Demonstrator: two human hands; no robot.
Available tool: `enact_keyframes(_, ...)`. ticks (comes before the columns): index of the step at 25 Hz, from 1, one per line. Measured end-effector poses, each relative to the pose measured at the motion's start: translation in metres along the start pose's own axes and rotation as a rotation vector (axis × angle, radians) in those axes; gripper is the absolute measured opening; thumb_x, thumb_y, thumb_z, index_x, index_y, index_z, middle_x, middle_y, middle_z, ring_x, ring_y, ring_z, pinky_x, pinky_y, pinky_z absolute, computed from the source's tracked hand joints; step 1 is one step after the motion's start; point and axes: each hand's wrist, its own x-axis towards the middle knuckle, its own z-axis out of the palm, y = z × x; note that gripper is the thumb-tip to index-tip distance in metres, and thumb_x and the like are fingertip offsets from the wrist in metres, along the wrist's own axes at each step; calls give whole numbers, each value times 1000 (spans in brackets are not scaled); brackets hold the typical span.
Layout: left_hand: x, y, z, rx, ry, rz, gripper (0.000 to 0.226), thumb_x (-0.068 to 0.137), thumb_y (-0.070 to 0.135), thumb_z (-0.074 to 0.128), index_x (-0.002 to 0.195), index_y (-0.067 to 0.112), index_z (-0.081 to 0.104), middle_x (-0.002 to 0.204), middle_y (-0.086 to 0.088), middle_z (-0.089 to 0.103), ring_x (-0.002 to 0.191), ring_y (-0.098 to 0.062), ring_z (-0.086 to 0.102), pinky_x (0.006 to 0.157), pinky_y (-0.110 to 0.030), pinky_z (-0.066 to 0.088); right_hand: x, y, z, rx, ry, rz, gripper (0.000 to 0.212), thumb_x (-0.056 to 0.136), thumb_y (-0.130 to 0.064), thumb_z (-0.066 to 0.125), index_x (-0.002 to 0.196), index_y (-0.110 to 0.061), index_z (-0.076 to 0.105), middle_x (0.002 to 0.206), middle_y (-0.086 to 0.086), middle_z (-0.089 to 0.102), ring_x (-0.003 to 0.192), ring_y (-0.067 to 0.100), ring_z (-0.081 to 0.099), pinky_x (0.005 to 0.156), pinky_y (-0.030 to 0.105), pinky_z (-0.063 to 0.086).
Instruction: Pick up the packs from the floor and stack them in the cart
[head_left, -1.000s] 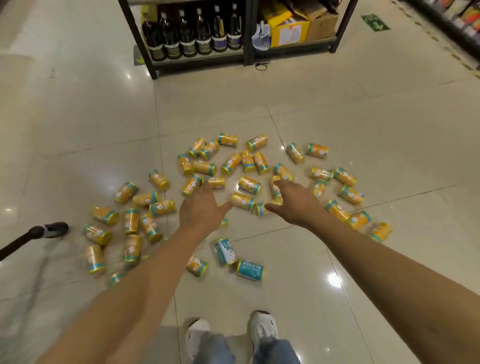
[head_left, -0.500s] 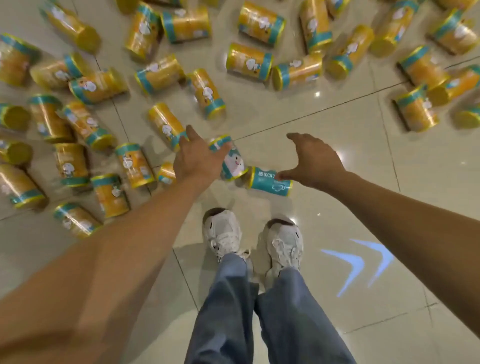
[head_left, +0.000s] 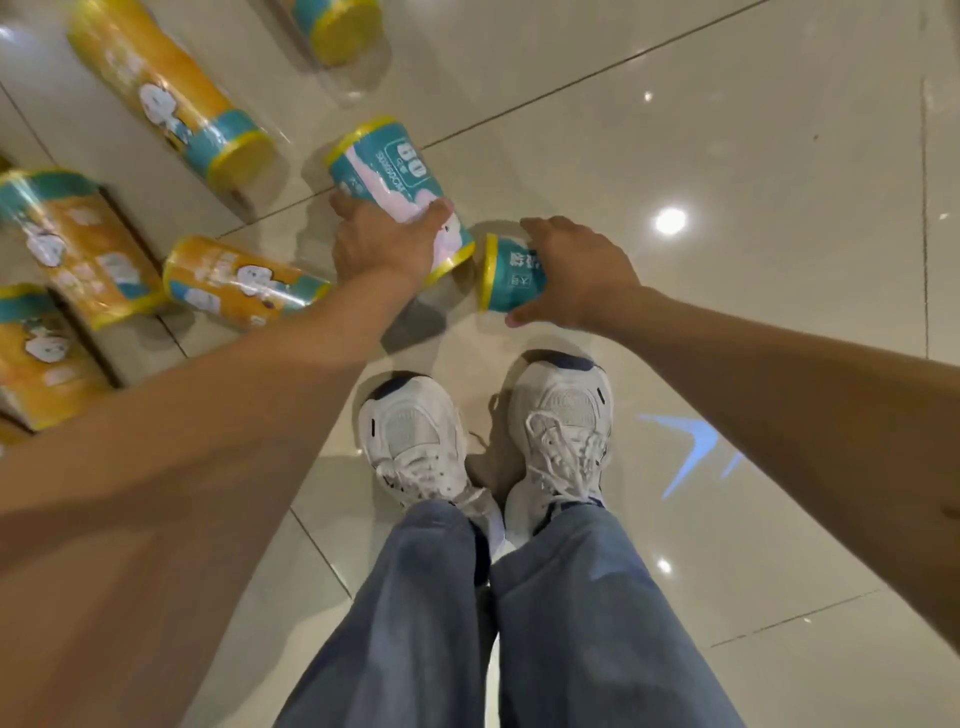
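Two teal cylindrical packs with yellow rims lie on the tiled floor just ahead of my shoes. My left hand (head_left: 384, 244) grips the larger teal pack (head_left: 387, 171), fingers and thumb curled round its near end. My right hand (head_left: 576, 270) wraps over the smaller teal pack (head_left: 511, 275), which lies on its side. Several orange-and-teal packs lie to the left, the nearest one (head_left: 239, 280) beside my left forearm. The cart is out of view.
My white shoes (head_left: 415, 431) stand close behind the two teal packs. More orange packs (head_left: 166, 98) spread over the floor at the upper left. Bare tiles stretch to the right, with a blue arrow light (head_left: 691, 447) on them.
I have bent much lower, so the packs look far bigger. Both hands came down from hovering and now close on the two teal packs.
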Motion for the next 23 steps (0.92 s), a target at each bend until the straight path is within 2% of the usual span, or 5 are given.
enact_keyframes(5,10,-8,13,-248,-4,-73,84,70,43,80,135,12,38,125,-4,59,107,-21,59,84,-24,45,15,9,17,-82,16,-33,89,63,-48,82,136,-19,40,122,6,56,109,28,56,87,37,46)
enact_keyframes(8,8,-13,6,-209,-4,-46,82,69,39,82,132,10,40,123,-6,59,107,-23,60,86,-28,48,13,11,13,-93,25,-7,79,65,-51,78,128,-18,45,116,7,58,102,28,57,75,33,42)
enact_keyframes(11,-7,-18,-11,-130,-19,0,82,68,36,83,130,10,37,124,-7,60,107,-25,60,86,-29,49,-2,14,-9,-22,24,66,73,67,-55,74,122,-17,47,111,9,59,97,28,56,72,31,39)
enact_keyframes(16,-51,10,-66,-154,-34,23,90,57,44,85,130,12,43,121,-6,63,107,-26,62,91,-41,52,-48,5,-80,81,97,132,73,66,-58,74,121,-17,49,111,8,58,90,22,50,72,31,39)
enact_keyframes(23,-161,114,-204,-241,10,257,78,67,32,85,126,10,38,122,-3,59,110,-23,58,85,-27,44,-158,-50,-244,204,295,134,75,61,-61,76,117,-17,51,109,7,61,101,25,56,78,35,46)
